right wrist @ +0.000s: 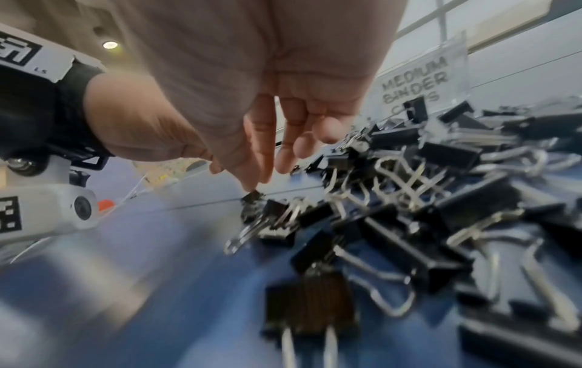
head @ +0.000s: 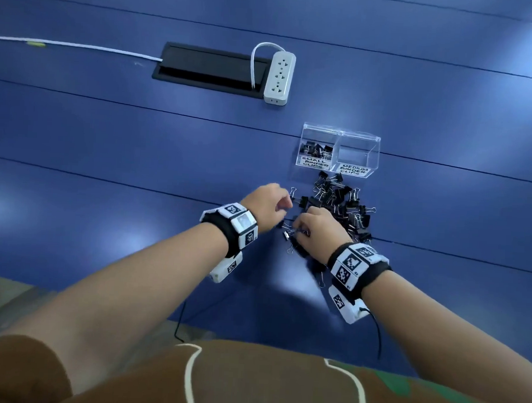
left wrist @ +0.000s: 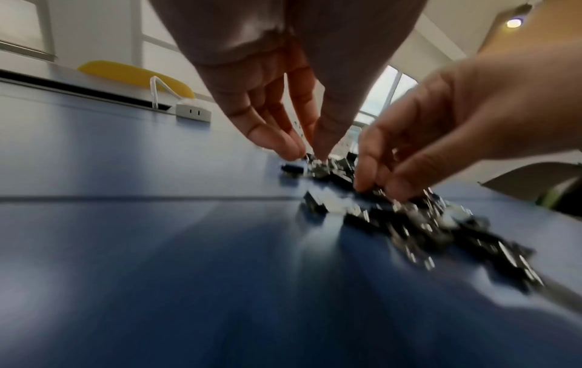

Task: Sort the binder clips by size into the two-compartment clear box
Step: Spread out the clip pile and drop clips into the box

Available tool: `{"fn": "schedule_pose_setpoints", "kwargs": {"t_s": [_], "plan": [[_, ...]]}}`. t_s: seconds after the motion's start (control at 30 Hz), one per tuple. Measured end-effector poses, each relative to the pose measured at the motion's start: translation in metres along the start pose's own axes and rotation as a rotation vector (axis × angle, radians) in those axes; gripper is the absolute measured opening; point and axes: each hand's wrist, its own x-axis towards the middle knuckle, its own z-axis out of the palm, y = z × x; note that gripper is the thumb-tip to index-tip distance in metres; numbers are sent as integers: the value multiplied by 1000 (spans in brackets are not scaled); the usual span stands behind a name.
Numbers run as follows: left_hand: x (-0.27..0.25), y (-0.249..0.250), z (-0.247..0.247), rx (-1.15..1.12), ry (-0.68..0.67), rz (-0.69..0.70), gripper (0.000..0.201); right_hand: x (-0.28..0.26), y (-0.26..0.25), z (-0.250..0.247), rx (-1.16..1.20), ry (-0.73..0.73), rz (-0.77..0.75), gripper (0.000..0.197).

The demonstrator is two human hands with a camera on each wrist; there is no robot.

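Observation:
A heap of black binder clips (head: 340,205) of two sizes lies on the blue table just in front of the clear box (head: 339,134). The box's left compartment, labelled SMALL (head: 314,163), holds several clips. Its right one, labelled MEDIUM (head: 352,169), looks bare. My left hand (head: 284,206) is at the heap's left edge. In the left wrist view its thumb and fingers (left wrist: 293,148) close on a small clip (left wrist: 315,163), which is blurred. My right hand (head: 300,231) reaches into the near side. Its fingertip (right wrist: 252,179) is pressed on a small clip (right wrist: 252,198) with the thumb beside it.
A white power strip (head: 279,77) stands at the back beside a black cable hatch (head: 208,70), with a white cable (head: 66,45) running off left. The table's near edge (head: 251,339) lies close to my body. Bare blue tabletop (head: 106,162) spreads left of the heap.

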Motion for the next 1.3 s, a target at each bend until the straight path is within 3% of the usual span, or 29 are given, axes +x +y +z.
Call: {"fn": "schedule_pose_setpoints", "kwargs": {"t_s": [0.17, 0.3, 0.47, 0.67, 0.8, 0.9, 0.97, 1.1, 1.3], "plan": [[-18, -15, 24, 99, -90, -37, 32, 2, -14, 16, -172, -46, 22, 41], [-17, -17, 31, 124, -57, -48, 22, 6, -15, 18, -176, -69, 57, 39], [-15, -12, 26, 70, -20, -41, 8, 6, -15, 8, -28, -1, 95, 25], [-3, -4, 15, -134, 158, -179, 16, 5, -1, -16, 280, 170, 273, 13], [11, 3, 13, -106, 163, -197, 28, 13, 14, -41, 477, 286, 341, 12], [22, 6, 13, -129, 163, -308, 21, 29, 20, -66, 540, 369, 322, 10], [26, 7, 16, -138, 161, -331, 13, 44, 20, -83, 525, 404, 297, 9], [29, 5, 24, -25, 103, -286, 33, 72, 19, -103, 435, 399, 257, 10], [32, 2, 23, 131, 95, -235, 26, 69, 24, -102, 286, 375, 259, 15]]}}
